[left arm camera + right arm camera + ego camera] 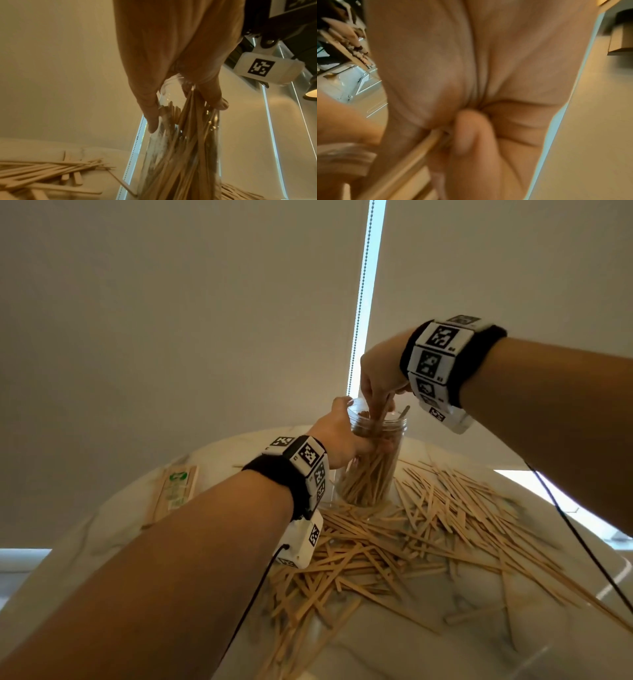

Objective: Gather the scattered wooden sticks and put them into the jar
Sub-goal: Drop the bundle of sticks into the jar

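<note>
A clear plastic jar (371, 470) stands near the far edge of the round marble table (102, 529), packed with upright wooden sticks. My left hand (342, 440) grips the jar just below its rim, thumb and fingers (150, 112) wrapped round the wall (163, 148). My right hand (378, 374) reaches down into the jar's mouth and pinches a few wooden sticks (412, 152) between curled fingers and thumb (467, 132). A large scatter of loose sticks (394, 542) covers the table in front and to the right of the jar.
A wrapped packet of sticks (174, 491) lies at the table's left side. Behind the table hang roller blinds with a bead chain (359, 302). Black cables run from both wrist cameras. Loose sticks (42, 174) also lie left of the jar.
</note>
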Tool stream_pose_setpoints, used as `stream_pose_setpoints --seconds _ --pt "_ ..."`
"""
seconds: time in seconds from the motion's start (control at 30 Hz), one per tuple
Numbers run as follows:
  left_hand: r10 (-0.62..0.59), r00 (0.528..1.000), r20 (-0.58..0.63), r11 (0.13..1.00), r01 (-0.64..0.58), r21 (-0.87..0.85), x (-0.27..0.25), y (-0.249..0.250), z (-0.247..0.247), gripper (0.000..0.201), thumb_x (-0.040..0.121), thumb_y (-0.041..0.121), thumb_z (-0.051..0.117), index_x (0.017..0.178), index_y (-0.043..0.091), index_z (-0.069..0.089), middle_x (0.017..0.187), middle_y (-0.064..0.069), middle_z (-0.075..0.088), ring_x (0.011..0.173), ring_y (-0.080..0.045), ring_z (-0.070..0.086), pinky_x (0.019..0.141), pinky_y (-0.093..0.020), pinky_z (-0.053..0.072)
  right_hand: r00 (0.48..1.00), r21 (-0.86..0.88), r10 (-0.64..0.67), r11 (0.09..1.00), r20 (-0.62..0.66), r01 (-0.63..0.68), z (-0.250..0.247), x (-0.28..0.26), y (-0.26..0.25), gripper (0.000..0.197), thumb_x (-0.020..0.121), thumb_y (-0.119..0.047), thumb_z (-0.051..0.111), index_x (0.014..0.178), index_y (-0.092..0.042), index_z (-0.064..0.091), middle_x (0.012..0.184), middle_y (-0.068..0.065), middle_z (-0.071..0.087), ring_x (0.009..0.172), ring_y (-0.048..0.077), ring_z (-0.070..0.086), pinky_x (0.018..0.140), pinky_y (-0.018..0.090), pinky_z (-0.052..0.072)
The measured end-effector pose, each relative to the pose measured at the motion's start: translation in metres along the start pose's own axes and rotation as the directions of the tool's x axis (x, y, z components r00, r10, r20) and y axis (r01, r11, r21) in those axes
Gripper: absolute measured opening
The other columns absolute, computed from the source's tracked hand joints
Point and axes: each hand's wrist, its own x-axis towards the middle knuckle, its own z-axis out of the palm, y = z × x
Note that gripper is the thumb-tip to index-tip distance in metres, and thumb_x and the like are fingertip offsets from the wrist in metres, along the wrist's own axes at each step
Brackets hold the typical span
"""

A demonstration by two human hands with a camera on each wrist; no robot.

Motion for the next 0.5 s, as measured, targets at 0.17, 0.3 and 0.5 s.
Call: stream_pose_setpoints --seconds 0.17,0.3,0.5 --pt "0.02 1.0 -0.008 1.0 -0.02 0.007 -0.006 0.001 -0.001 0.106 0.077 0.039 0.084 0.155 0.022 0.015 0.125 0.0 0.057 0.107 -0.018 0.055 0.079 -0.024 0.041 1.0 0.284 0.014 0.959 0.017 -0.019 0.01 0.013 -0.001 0.028 0.093 -0.025 0.069 0.111 -0.004 0.071 0.103 0.006 0.075 0.076 0.015 0.068 0.076 0.026 0.057" --pt "0.036 0.999 -0.006 0.999 -0.036 0.008 -0.008 0.001 0.0 0.106 0.077 0.039 0.084 0.156 0.02 0.014 0.137 -0.005 0.057 0.108 -0.017 0.056 0.084 -0.026 0.042 0.996 0.423 0.031 0.906 -0.088 0.009 0.017 0.019 0.008 0.021 0.085 -0.009 0.075 0.105 -0.005 0.077 0.089 0.007 0.077 0.084 0.021 0.075 0.08 0.035 0.061" --pt "0.033 0.999 -0.017 0.999 -0.033 0.008 -0.007 -0.001 0.002 0.104 0.079 0.036 0.083 0.156 0.022 0.014 0.139 -0.007 0.057 0.117 -0.025 0.06 0.086 -0.029 0.044 0.989 0.311 0.041 0.95 -0.142 0.005 0.031 0.015 0.009 0.02 0.085 -0.018 0.076 0.104 -0.012 0.077 0.084 0.001 0.075 0.074 0.016 0.07 0.069 0.028 0.057"
